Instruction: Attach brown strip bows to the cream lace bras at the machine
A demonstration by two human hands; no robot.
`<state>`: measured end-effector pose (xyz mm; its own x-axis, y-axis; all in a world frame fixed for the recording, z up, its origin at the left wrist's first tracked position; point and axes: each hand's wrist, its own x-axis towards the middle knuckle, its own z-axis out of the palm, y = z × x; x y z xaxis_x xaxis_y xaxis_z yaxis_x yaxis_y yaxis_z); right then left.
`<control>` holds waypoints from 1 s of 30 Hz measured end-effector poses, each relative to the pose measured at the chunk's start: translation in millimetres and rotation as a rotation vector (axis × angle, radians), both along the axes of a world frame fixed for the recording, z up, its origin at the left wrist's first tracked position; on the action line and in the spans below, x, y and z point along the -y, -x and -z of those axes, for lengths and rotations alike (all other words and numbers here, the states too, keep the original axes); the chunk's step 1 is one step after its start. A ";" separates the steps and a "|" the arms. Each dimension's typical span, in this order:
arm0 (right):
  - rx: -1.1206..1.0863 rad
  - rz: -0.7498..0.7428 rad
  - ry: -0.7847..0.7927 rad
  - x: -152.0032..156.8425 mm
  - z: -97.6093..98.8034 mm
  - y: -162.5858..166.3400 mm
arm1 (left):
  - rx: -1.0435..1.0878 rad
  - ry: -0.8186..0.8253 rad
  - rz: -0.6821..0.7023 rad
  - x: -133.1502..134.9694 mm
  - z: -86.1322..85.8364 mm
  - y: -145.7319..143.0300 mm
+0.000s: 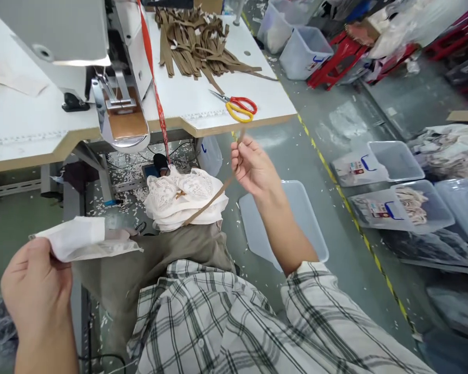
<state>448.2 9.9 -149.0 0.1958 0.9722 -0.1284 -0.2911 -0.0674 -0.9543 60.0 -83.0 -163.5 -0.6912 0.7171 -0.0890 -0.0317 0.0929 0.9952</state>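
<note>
At the lower left my left hand (39, 283) is closed on the end of a folded white fabric piece (78, 236), which sticks out to the right over my leg. My right hand (255, 163) pinches a narrow brown strap (214, 197) just off the table's front edge. The strap slants down left across a stack of white lace bras (185, 200) lying on my lap. Red-and-yellow scissors (242, 107) rest on the table above my right hand, blades to the left. Behind them lies a heap of brown straps (197, 44).
A sewing machine (120, 104) stands on the white table (226, 114) at the left, with a red cord (156, 78) hanging beside it. Clear plastic bins (306, 52) and red stools (335, 59) stand right. A plastic lid (304, 223) is on the floor, which is littered with scraps.
</note>
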 end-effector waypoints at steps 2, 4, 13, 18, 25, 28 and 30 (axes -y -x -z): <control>0.035 0.011 -0.054 0.5 -5.2 -7.4 | 0.003 -0.005 -0.029 -1.3 0.5 3.3; 0.096 -0.003 -0.086 0.8 -11.9 -14.4 | -0.008 -0.005 -0.061 -1.4 0.8 6.7; 0.205 -0.066 -0.105 8.0 -25.7 -23.2 | -0.025 0.023 -0.047 3.6 5.1 5.3; 0.283 -0.099 -0.098 9.8 -22.2 -21.0 | -0.056 0.045 0.016 4.7 4.9 -1.1; 0.321 -0.020 -0.291 30.2 -52.4 -17.7 | -0.031 0.013 0.067 9.2 2.8 -9.9; 0.392 -0.048 -0.387 53.9 -54.6 15.8 | 0.026 0.073 0.213 15.8 3.0 -28.4; 0.575 -0.204 -0.347 68.9 -45.4 49.5 | 0.067 0.110 0.336 19.3 3.3 -43.8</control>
<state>398.8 -59.0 -103.6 -0.0516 0.9628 0.2652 0.2522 0.2695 -0.9294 103.9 -102.3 -166.8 -0.4088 0.8867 -0.2159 -0.0464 0.2161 0.9753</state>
